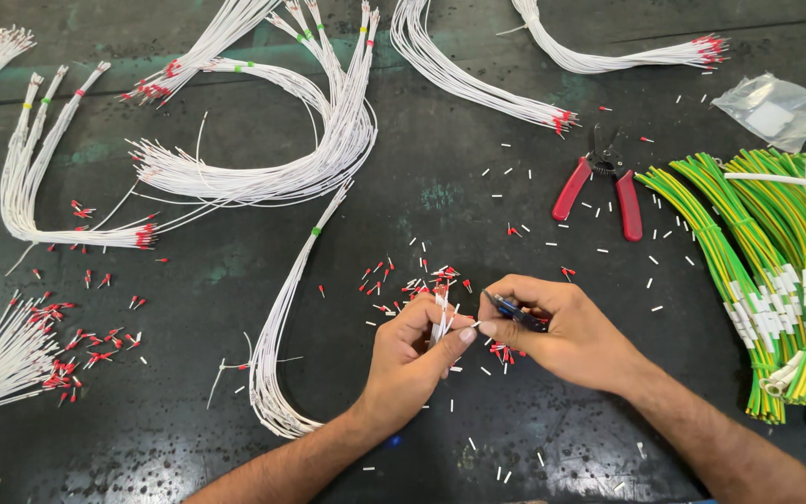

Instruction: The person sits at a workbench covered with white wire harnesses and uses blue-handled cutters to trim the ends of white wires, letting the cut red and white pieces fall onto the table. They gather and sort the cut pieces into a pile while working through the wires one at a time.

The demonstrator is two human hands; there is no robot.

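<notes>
Left hand (419, 350) is clamped on a small bunch of white wires (439, 313), thumb & fingers pinching them upright so the red-tipped ends stick up w/in reach of the other hand. Right hand (566, 327) is closed on a small dark tool (515, 313) w/ a blue bit, nose aimed at the wire tips; prob. a crimper or stripper, too small to tell. Both hands sit close together over the desk (478, 219), just apart at the thumbs, so tool meets wire ends w/o reaching.

Around them: loose red ferrules (380, 275) scattered just above & left of the left hand, handy for picking; white insulation offcuts dotted across the dark top. A long white wire bundle (277, 327) w/ a green tie runs down past the left wrist. Further left, more finished white bundles w/ red tips (11, 359), fanned out. Up right, red-handled pliers (599, 187) lie set aside, handles toward the person. Far right, green-yellow wire bundles (757, 271) w/ white sleeves, and a clear plastic bag (776, 107) near the corner.
</notes>
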